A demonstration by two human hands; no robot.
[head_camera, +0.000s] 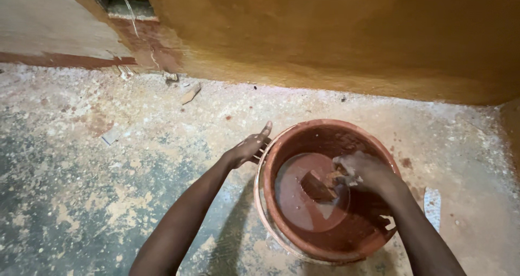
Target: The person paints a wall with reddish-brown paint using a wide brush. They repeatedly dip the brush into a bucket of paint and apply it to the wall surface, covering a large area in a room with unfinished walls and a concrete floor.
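looking down: we see a round terracotta-coloured bucket (325, 192) on the speckled concrete floor (108, 146), just ahead of us and a little to our right, near the foot of an ochre-painted wall (336, 32)
bucket contents: a shallow pool of reddish-brown liquid (303, 195) covers the bottom
nearer hand: our right hand (363, 173) is already inside the bucket, so it is the closer one to the liquid; our left hand (250, 146) stays outside at the left rim
long axis: a dark flat tool (319, 186), which we take for a brush or scraper, slants from our right hand down and leftward into the liquid
right hand: curled around the upper end of that tool, fingers smeared pale; we cannot see the grip in detail
left hand: fingers spread and slack, thumb up, resting against the outer rim, steadying rather than clasping anything
floor bits: small debris (189, 94) lies well apart, by the wall
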